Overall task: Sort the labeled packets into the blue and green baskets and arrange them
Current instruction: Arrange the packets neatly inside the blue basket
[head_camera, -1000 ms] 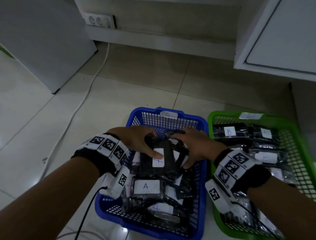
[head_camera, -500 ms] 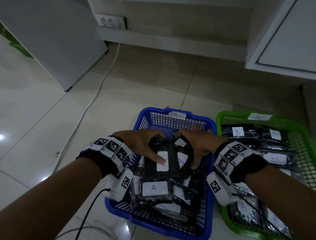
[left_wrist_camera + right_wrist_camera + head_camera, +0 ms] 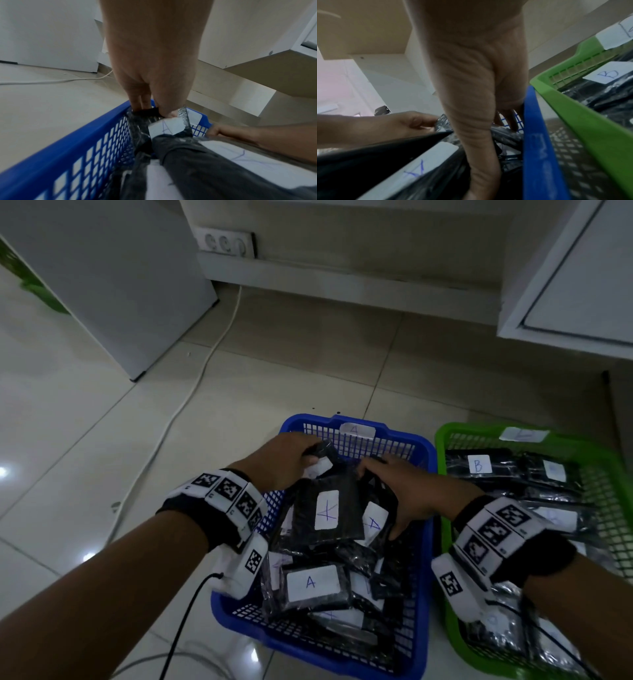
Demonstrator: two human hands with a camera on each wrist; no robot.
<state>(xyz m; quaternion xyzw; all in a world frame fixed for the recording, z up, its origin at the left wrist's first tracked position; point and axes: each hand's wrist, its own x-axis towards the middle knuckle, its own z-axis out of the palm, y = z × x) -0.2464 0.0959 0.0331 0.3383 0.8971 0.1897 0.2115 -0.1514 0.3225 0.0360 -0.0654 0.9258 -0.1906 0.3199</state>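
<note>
Two mesh baskets stand side by side on the tiled floor (image 3: 102, 422), touching or nearly so. Blue basket (image 3: 421, 594), left: paper tag marked A (image 3: 356, 431) on its far rim; holds a loose heap of black plastic-wrapped packets, each with a white label, those legible reading A. One A packet (image 3: 310, 587) lies flat near the front of the heap. Green basket (image 3: 445, 508), right: paper tag (image 3: 522, 435) on its far rim, lettering blurred; holds black packets laid in rows, one at the far left labelled B (image 3: 478, 464), other labels too blurred to read.

Raised packet (image 3: 329, 508), label A: tilted up over the far half of the blue basket, above the heap. Left hand (image 3: 284, 460): grip closed on a separate labelled packet (image 3: 164, 128) at the far left corner, thumb and fingers pinching its top edge. Right hand (image 3: 407, 494): fingers behind packets at the blue basket's right wall, thumb along their front; exact packet held cannot be told.

White cable (image 3: 191, 392) runs across the floor to a wall socket (image 3: 224, 242).
</note>
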